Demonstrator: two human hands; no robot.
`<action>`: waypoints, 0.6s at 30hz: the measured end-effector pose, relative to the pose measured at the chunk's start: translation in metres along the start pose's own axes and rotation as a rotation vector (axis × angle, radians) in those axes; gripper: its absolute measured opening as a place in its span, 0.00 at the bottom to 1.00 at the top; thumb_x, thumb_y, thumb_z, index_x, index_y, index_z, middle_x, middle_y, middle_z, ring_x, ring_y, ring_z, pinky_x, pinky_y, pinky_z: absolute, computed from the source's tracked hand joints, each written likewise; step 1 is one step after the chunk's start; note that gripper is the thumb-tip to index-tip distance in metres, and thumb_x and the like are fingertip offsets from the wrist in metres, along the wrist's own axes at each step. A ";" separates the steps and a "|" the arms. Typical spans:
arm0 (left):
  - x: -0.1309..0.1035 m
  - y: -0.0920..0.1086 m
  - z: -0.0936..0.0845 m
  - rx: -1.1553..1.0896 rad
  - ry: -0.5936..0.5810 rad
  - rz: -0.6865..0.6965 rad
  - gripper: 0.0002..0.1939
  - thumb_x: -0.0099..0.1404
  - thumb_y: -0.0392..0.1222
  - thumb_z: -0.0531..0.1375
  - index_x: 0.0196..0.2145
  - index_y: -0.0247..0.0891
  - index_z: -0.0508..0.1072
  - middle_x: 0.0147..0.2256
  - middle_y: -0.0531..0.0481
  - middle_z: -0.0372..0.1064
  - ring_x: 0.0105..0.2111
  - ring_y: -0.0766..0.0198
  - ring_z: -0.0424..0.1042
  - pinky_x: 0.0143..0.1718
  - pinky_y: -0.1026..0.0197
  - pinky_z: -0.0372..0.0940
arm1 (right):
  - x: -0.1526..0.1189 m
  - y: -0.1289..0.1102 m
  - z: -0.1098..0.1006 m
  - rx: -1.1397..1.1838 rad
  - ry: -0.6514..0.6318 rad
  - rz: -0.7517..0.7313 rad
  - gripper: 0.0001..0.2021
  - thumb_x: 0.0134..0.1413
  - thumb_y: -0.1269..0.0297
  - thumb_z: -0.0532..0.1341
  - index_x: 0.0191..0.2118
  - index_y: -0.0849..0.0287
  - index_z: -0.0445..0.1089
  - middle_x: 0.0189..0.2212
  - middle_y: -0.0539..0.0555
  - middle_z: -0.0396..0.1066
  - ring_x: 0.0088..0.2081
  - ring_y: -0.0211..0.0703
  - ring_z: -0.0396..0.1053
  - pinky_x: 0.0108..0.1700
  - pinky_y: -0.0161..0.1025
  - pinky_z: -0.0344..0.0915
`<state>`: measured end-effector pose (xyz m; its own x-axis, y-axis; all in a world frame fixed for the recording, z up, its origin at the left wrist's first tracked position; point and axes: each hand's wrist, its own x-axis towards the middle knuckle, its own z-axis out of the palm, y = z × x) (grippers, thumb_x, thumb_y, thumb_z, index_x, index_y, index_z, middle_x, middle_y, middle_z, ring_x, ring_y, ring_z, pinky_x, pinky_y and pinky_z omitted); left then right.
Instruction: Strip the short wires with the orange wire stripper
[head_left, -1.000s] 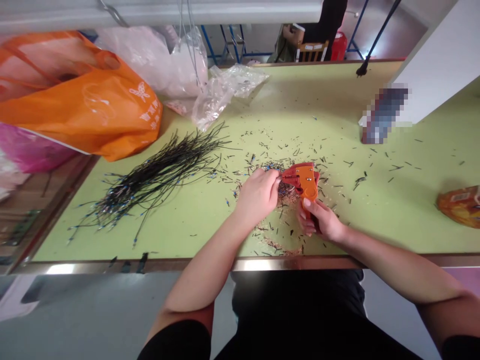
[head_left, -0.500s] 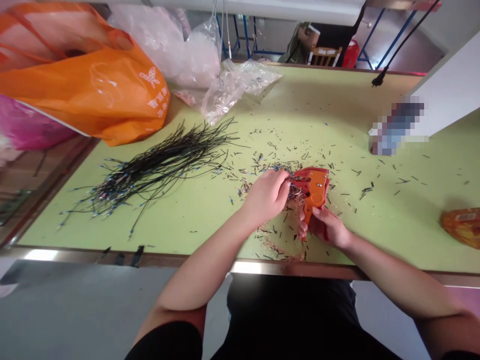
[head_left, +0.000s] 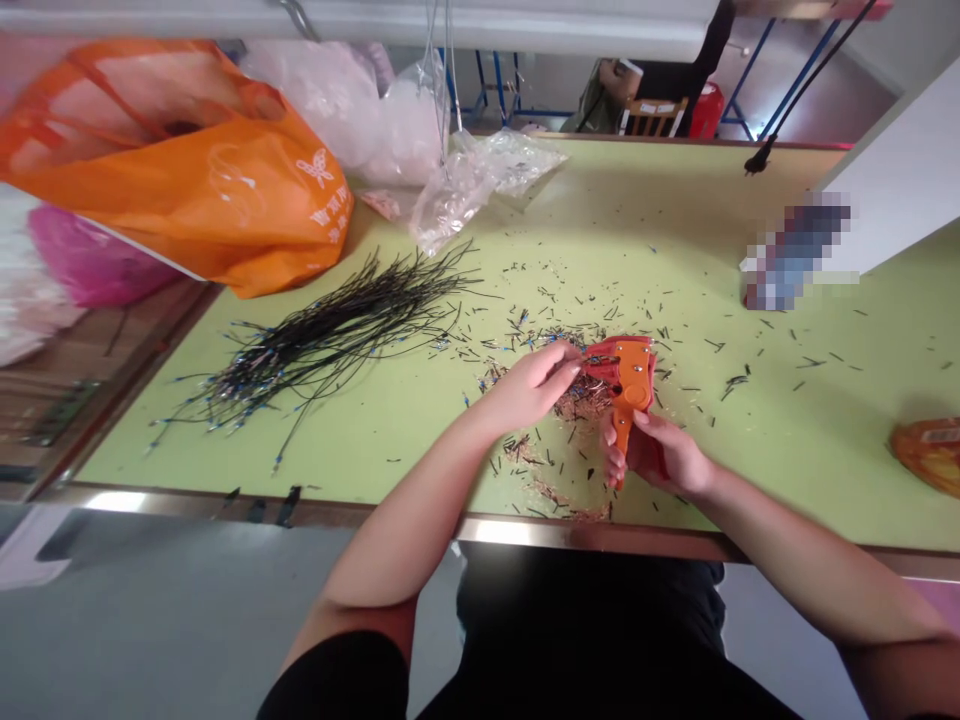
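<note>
Orange tool (head_left: 634, 385) with a red jaw end, upright in the right hand (head_left: 667, 455), above the table (head_left: 420, 430) and directly ahead of the fingers. Right hand closed around the handles, thumb on the near side, fingertips showing at the left edge. Left hand (head_left: 536, 385) just left of the jaw end, palm down, thumb and forefinger close together at its tip; too small to tell whether pinching a wire or touching the tool. Beneath and between both hands, a heap of clippings (head_left: 581, 395), black, blue and copper-coloured, with loose bits scattered beyond and to either side. Well to the left of the left hand, a bundle of black wires (head_left: 337, 325), many with blue ends. Farther left and beyond, an orange bag (head_left: 225, 220); ahead of the left hand, crumpled clear plastic (head_left: 457, 190). Well to the right of the right hand, an amber package (head_left: 930, 445).
</note>
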<state>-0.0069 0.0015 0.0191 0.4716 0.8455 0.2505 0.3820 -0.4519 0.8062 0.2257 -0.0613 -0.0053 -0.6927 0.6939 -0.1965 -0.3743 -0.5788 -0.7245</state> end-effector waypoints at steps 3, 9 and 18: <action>-0.001 0.001 -0.001 0.067 0.013 0.020 0.08 0.79 0.42 0.53 0.42 0.41 0.69 0.35 0.50 0.74 0.34 0.62 0.74 0.36 0.59 0.69 | -0.002 -0.004 -0.001 0.008 -0.003 0.030 0.21 0.64 0.43 0.65 0.37 0.60 0.72 0.25 0.49 0.69 0.25 0.40 0.69 0.31 0.39 0.71; 0.003 0.000 -0.002 0.187 0.025 0.065 0.09 0.78 0.39 0.53 0.38 0.41 0.70 0.35 0.49 0.73 0.36 0.60 0.73 0.38 0.57 0.69 | -0.004 -0.012 -0.005 0.032 -0.023 0.113 0.22 0.63 0.43 0.66 0.37 0.60 0.72 0.25 0.49 0.68 0.25 0.39 0.68 0.32 0.41 0.72; -0.001 -0.001 -0.005 0.426 0.075 0.151 0.11 0.79 0.41 0.53 0.41 0.42 0.74 0.34 0.48 0.75 0.37 0.57 0.71 0.38 0.56 0.66 | -0.003 -0.011 -0.002 0.010 0.070 0.076 0.23 0.64 0.42 0.64 0.30 0.57 0.66 0.18 0.43 0.58 0.17 0.34 0.56 0.21 0.33 0.61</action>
<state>-0.0119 0.0030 0.0213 0.4941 0.7721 0.3997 0.6134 -0.6354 0.4691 0.2329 -0.0563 0.0020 -0.6746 0.6758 -0.2972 -0.3281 -0.6351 -0.6993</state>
